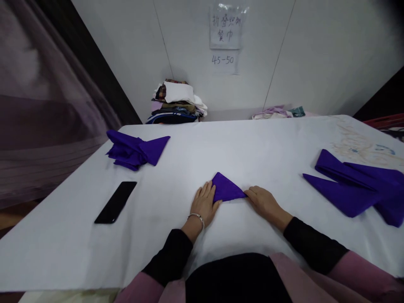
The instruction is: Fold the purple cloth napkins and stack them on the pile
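A purple cloth napkin (226,188), folded into a small triangle, lies on the white-covered table (170,252) in front of me. My left hand (205,204) rests flat over its left side, fingers stretched out and pointing away from me. At the triangle's right tip, my right hand (263,203) pinches the corner between thumb and fingers. The part of the napkin beneath the left palm is hidden.
Folded purple napkins (362,185) lie at the right, and a bunched purple pile (132,149) at the far left. Nearer on the left is a black phone (115,202). Behind the table stand stacked clothes (178,103). Handwritten paper signs (225,35) hang on the wall.
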Demonstrator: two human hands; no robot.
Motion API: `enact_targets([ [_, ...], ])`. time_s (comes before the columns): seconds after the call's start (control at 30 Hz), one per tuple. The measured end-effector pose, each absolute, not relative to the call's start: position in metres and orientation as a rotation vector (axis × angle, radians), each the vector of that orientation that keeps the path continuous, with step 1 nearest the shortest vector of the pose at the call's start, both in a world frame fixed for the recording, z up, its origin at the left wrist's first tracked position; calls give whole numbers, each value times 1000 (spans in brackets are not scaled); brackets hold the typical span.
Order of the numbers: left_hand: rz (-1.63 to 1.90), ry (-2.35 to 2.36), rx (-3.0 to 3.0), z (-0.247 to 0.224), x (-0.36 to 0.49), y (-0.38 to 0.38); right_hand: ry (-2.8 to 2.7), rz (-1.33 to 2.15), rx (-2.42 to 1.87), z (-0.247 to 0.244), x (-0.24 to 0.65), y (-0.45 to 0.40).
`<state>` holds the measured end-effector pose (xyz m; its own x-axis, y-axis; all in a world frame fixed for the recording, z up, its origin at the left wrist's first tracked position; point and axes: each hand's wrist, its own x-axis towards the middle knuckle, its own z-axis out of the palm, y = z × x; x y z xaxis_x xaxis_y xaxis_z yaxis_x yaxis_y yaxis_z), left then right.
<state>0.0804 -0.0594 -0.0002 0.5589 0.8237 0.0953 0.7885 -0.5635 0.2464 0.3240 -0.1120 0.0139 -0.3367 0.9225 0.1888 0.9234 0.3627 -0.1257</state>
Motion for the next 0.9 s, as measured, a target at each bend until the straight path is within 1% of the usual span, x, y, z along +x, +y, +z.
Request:
enact_targets([
  [0.13, 290, 1375, 2622, 0, 80, -61, -2387, 146, -1637, 24, 328, -113],
  [0.23, 261, 1390, 2625, 2, 81, -62, -2330, 342, -1507, 32, 328, -109],
  [0.3, 261, 1399, 2627, 3, 82, -62, -2293, 398, -1398, 33, 324, -105],
  [0.43, 241, 1409, 2616, 5, 83, -63, -2321, 298, -1276, 19, 308, -97],
  [0.63, 229, 1353, 2579, 3, 78, -60, -2301, 89, -1219, -6, 308, -91],
  [0.73, 237, 1304, 2562, 3, 74, -58, -2275, 48, -1192, -6, 313, -92],
  [0.9, 278, 1286, 2526, 4, 74, -54, -2353, 89, -1233, 1, 311, -95],
])
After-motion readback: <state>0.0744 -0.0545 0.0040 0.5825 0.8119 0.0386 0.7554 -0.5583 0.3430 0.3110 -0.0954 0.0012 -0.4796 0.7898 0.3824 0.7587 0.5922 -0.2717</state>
